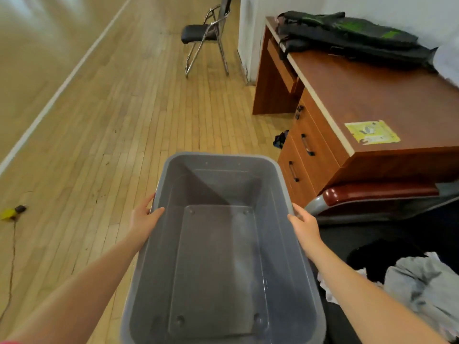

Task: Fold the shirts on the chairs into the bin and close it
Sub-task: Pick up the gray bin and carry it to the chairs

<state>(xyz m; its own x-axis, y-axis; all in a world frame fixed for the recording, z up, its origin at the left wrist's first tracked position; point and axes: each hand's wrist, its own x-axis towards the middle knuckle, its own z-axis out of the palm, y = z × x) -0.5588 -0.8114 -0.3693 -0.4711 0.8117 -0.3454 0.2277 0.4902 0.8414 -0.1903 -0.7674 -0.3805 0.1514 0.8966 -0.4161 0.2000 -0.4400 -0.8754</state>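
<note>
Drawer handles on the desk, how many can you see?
3, all on the desk front beside the bin: top, middle, bottom. Others may be hidden.

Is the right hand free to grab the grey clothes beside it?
Probably not yet: the right hand grips the bin rim, as does the left hand. The clothes lie close, unobstructed.

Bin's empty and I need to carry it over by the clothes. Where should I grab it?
Take the grey bin by the rim of its two long sides, one hand from each side, thumbs over the lip. The left hand and right hand already hold it this way; the rolled rim probably gives the only firm purchase.
</note>
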